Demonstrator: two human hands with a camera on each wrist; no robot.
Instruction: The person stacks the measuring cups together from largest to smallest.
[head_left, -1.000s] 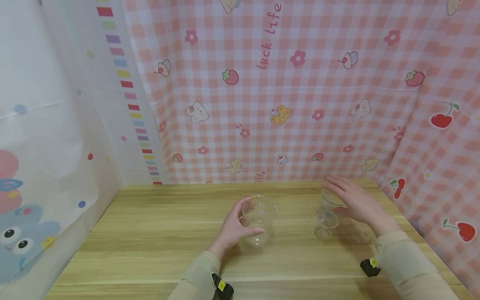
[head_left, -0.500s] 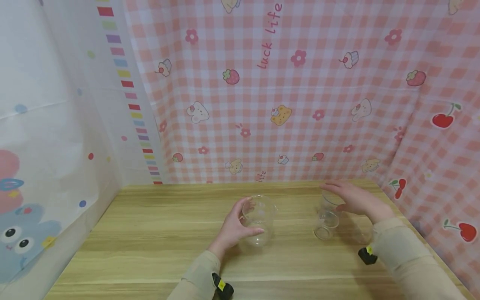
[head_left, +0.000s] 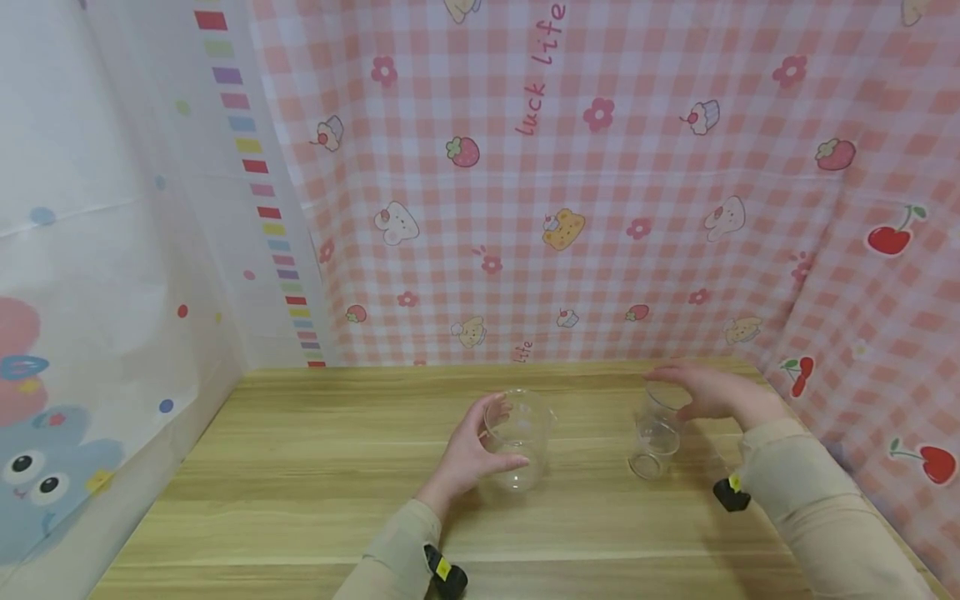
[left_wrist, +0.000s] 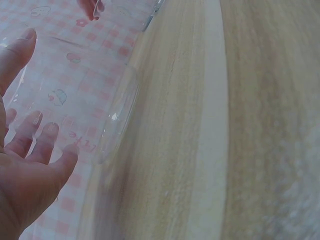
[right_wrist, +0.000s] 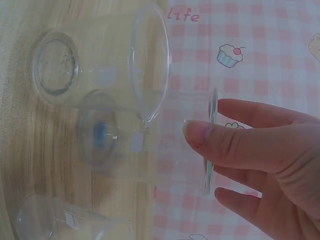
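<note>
My left hand (head_left: 468,458) curls around a large clear beaker (head_left: 532,433) standing upright on the table; its thumb and fingers show against the wall in the left wrist view. My right hand (head_left: 712,393) is at the top of a clear cup (head_left: 660,396), its thumb (right_wrist: 200,134) on the near side of the rim and its fingers at the far side. A shorter clear cup (right_wrist: 102,75) stands in front of that one and partly covers it. Another clear vessel (right_wrist: 70,220) is at the lower left of the right wrist view, mostly cut off there.
All the vessels are on a wooden table (head_left: 322,467). A pink checked cloth (head_left: 510,192) hangs behind the table and along its right side. A white printed cloth (head_left: 135,250) hangs at the left.
My right hand has lowered slightly over the rear cup's rim and its fingers have bent more, while the right forearm has swung up and left. The left hand and beaker hold still.
</note>
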